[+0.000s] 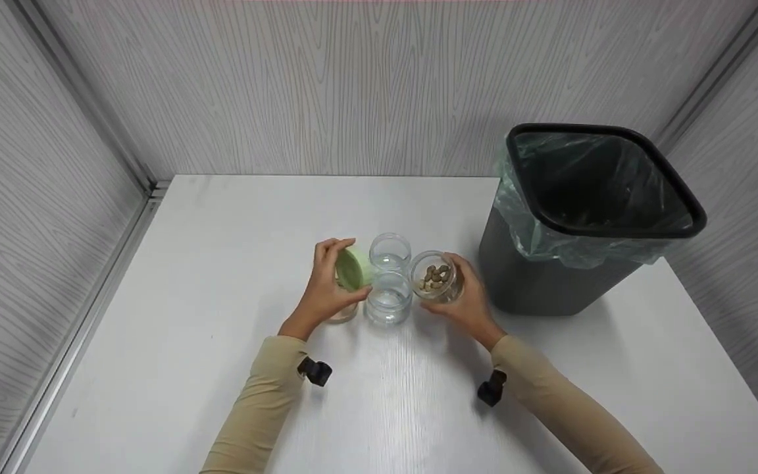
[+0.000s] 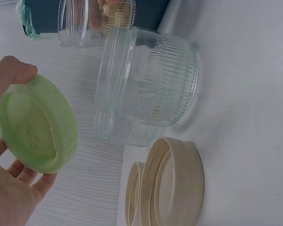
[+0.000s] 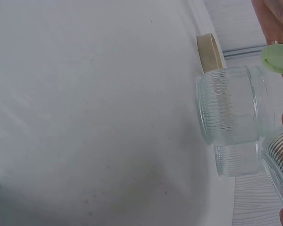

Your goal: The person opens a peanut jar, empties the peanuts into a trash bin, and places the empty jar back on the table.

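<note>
Between ribbed glass jars (image 1: 389, 297), hands (image 1: 323, 286) hold a round green lid (image 1: 351, 268).

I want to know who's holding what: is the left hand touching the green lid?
Touching. In the left wrist view the left hand grips the green lid, thumb on its upper rim, fingers under its lower edge.

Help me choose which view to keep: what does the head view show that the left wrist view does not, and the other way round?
Only the head view shows both sleeved arms, the right hand holding the jar of nuts, and the whole lined bin on the white table. Only the left wrist view shows the underside of the green lid and two beige lids lying on the table behind the glass. Both show the left hand holding the green lid and the two empty ribbed jars.
</note>
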